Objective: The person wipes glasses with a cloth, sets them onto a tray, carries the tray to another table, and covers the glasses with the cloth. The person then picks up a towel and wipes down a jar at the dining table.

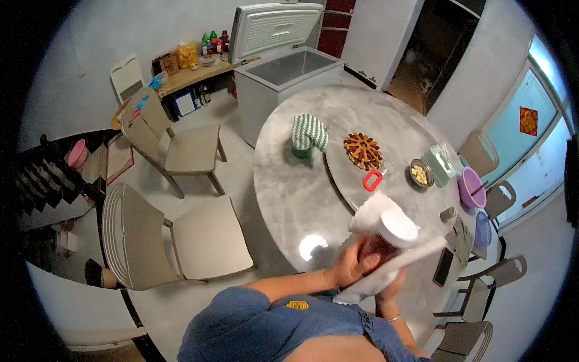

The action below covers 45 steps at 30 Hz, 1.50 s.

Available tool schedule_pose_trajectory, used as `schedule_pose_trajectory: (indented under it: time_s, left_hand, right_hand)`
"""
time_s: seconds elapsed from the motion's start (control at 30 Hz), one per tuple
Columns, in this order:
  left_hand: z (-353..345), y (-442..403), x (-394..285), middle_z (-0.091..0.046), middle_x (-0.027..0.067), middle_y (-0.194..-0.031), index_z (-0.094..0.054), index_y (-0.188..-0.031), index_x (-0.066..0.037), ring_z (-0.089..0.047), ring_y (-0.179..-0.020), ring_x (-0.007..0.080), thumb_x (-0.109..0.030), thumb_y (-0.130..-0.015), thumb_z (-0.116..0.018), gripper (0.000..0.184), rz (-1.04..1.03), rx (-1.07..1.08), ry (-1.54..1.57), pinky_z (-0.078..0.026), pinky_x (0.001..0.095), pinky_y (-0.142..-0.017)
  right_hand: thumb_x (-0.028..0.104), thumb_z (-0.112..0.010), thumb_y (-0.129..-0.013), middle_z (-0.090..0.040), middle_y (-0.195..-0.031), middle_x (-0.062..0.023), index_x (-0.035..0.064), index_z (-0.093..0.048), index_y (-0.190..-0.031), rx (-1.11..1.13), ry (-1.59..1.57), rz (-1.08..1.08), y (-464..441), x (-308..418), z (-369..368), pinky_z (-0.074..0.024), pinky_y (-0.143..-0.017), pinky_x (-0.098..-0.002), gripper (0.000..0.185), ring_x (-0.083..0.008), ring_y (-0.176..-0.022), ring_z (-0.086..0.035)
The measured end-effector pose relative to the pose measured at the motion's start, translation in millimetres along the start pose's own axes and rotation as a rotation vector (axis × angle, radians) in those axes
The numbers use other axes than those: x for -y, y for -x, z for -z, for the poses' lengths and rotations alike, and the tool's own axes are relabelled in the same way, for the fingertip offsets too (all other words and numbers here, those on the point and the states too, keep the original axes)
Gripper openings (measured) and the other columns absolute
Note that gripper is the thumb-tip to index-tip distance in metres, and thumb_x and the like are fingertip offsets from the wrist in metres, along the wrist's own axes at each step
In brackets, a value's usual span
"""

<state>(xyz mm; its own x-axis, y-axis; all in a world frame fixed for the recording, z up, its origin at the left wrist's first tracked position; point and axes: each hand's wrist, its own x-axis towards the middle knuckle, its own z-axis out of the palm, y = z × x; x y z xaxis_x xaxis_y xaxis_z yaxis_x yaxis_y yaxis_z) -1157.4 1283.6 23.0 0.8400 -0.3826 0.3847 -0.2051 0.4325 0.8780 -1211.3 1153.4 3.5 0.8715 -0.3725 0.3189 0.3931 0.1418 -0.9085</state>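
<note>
Above the near edge of the round table, my left hand [351, 265] is wrapped round a jar [375, 248] with dark reddish contents and a white lid [398, 228]. A white cloth or paper towel [416, 252] lies against the jar and spreads to both sides of it. My right hand [392, 286] grips the white sheet from below and behind, its fingers partly hidden. Just beyond the jar, a red-handled tool [373, 180] lies on the table's raised round centre, near a plate-like ring of brown and yellow pieces [363, 151].
The marble-look table [283, 199] also bears a green-white cloth over a green container [307, 136], a bowl of pale pieces [420, 173], a clear green box [440, 164], a purple basin [472, 187] and a phone [443, 267]. Chairs [208, 238] surround it. An open chest freezer [289, 69] stands behind.
</note>
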Motion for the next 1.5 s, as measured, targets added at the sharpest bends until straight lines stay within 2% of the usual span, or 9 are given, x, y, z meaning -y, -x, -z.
schedule_pose_trajectory:
  time_s: [0.23, 0.3, 0.43, 0.77, 1.0, 1.1, 1.3, 1.43, 1.5]
  left_hand:
    - [5.4, -7.0, -11.4, -0.049, 0.0134, -0.097, -0.033, -0.112, 0.002, -0.048, -0.089, 0.0198, -0.040, -0.069, -0.063, 0.067, -0.121, -0.158, -0.056, -0.038, 0.0301, -0.078]
    - [3.3, -4.4, -3.5, -0.050, 0.0113, -0.096, -0.034, -0.113, 0.001, -0.049, -0.088, 0.0187, -0.037, -0.065, -0.067, 0.069, -0.225, -0.041, 0.163, -0.039, 0.0303, -0.077]
    - [11.2, -9.4, -12.9, -0.051, 0.0181, -0.098, -0.037, -0.112, -0.001, -0.053, -0.088, 0.0303, -0.034, -0.049, -0.076, 0.081, -0.416, 0.225, -0.384, -0.043, 0.0347, -0.074]
    - [44.5, -18.7, 17.3, -0.052, 0.0156, -0.099, -0.035, -0.113, -0.002, -0.053, -0.089, 0.0285, -0.037, -0.049, -0.076, 0.084, -0.481, 0.194, -0.552, -0.042, 0.0338, -0.075]
    - [46.9, -10.3, 39.8, -0.035, 0.0171, -0.113, -0.025, -0.120, -0.002, -0.042, -0.103, 0.0294, -0.026, -0.054, -0.076, 0.087, 0.016, 0.035, -0.388, -0.039, 0.0368, -0.082]
    - [34.0, -4.9, 27.9, -0.036, 0.0173, -0.112, -0.024, -0.120, -0.002, -0.039, -0.105, 0.0311, -0.026, -0.054, -0.075, 0.087, -0.056, 0.127, -0.660, -0.036, 0.0387, -0.085]
    - [42.2, 4.3, 35.3, -0.040, 0.0179, -0.109, -0.028, -0.116, -0.004, -0.041, -0.102, 0.0337, -0.021, -0.058, -0.072, 0.075, -0.008, 0.119, -0.542, -0.035, 0.0376, -0.085]
    - [53.1, -1.6, 30.5, -0.041, 0.0172, -0.108, -0.032, -0.113, -0.004, -0.043, -0.100, 0.0327, -0.021, -0.057, -0.072, 0.071, 0.051, 0.232, -0.483, -0.036, 0.0366, -0.083]
    - [57.0, -2.6, 41.4, -0.042, 0.0160, -0.109, -0.034, -0.112, -0.004, -0.043, -0.101, 0.0310, -0.023, -0.056, -0.073, 0.071, -0.007, 0.227, -0.480, -0.036, 0.0356, -0.084]
  right_hand:
    - [0.033, -0.039, -0.085, -0.040, -0.114, -0.0110, 0.0004, -0.028, -0.119, 0.223, 0.707, -0.289, 12.5, -0.6, -18.6, -0.0356, -0.086, -0.0328, 0.049, -0.0221, -0.101, -0.042]
    - [0.034, -0.039, -0.085, -0.040, -0.114, -0.0111, 0.0003, -0.029, -0.119, 0.252, 0.681, -0.278, 10.8, -6.4, -15.3, -0.0350, -0.086, -0.0329, 0.049, -0.0222, -0.102, -0.042]
    - [0.035, -0.038, -0.085, -0.040, -0.115, -0.0114, 0.0000, -0.030, -0.118, 0.255, 0.579, -0.259, 11.3, -6.0, -14.5, -0.0338, -0.087, -0.0330, 0.049, -0.0224, -0.103, -0.041]
    - [0.038, -0.036, -0.085, -0.039, -0.115, -0.0121, -0.0006, -0.031, -0.118, 0.222, 0.394, -0.323, 20.2, 15.7, -6.1, -0.0307, -0.089, -0.0333, 0.051, -0.0228, -0.105, -0.038]
    - [0.040, -0.035, -0.085, -0.039, -0.116, -0.0127, -0.0010, -0.033, -0.117, 0.151, 0.361, -0.347, 12.5, 27.2, -4.2, -0.0286, -0.091, -0.0335, 0.052, -0.0230, -0.106, -0.037]
    - [0.041, -0.034, -0.085, -0.039, -0.116, -0.0129, -0.0012, -0.033, -0.117, 0.074, 0.369, -0.335, 16.0, 11.6, -11.0, -0.0277, -0.091, -0.0336, 0.053, -0.0232, -0.107, -0.036]
    - [0.034, -0.036, -0.086, -0.042, -0.110, -0.0095, -0.0008, -0.034, -0.116, -0.283, 0.240, -0.264, 13.5, -34.5, -28.7, -0.0345, -0.086, -0.0300, 0.046, -0.0178, -0.102, -0.041]
    - [0.037, -0.030, -0.087, -0.044, -0.110, -0.0105, -0.0002, -0.036, -0.115, -0.259, 0.227, -0.344, 18.3, -50.2, -14.3, -0.0346, -0.085, -0.0288, 0.047, -0.0205, -0.101, -0.043]
    - [0.035, -0.029, -0.088, -0.042, -0.114, -0.0098, 0.0022, -0.033, -0.119, -0.380, -0.207, -0.367, 14.2, -38.6, -18.4, -0.0352, -0.086, -0.0317, 0.046, -0.0223, -0.104, -0.041]
